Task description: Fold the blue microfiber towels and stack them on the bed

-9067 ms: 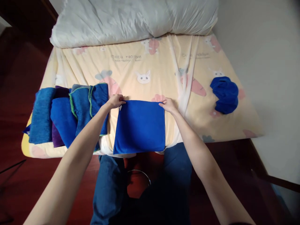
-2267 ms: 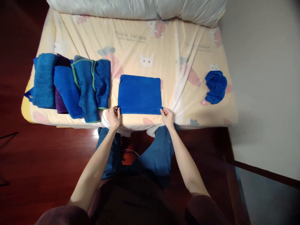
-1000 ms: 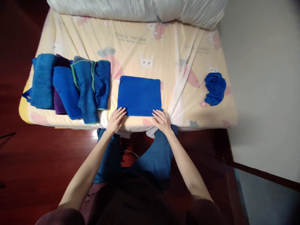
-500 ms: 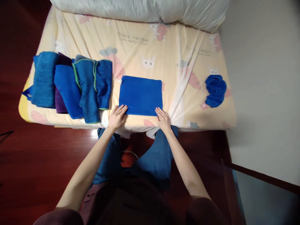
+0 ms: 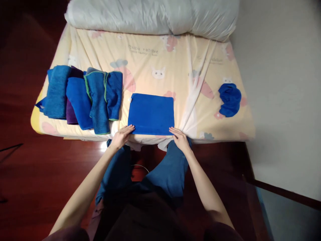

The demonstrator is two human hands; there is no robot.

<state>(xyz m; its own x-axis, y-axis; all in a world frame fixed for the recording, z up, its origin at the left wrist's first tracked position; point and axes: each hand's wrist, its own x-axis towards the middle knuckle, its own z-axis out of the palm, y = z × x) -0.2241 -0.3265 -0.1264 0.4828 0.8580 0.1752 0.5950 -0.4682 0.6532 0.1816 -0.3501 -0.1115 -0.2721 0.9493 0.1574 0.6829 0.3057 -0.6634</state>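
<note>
A blue towel (image 5: 150, 114), folded into a neat rectangle with a small white tag at its far left corner, lies flat close to the bed's near edge. My left hand (image 5: 122, 134) holds its near left corner, the fingertips on top of the cloth. At the near right corner, my right hand (image 5: 181, 138) has hold of the same towel in a similar way. Both thumbs are mostly hidden from view.
Several folded blue and purple towels (image 5: 99, 103) overlap in a row on the left. A crumpled blue cloth (image 5: 230, 99) lies at the right. Behind is a pale rolled quilt (image 5: 150, 16) on the rabbit-print bed sheet (image 5: 147, 78). A wall (image 5: 276, 83) borders the right side.
The folded blue towel has slid toward me, nearer the bed's edge, with both hands moving along at its near corners. The camera view has shifted slightly.
</note>
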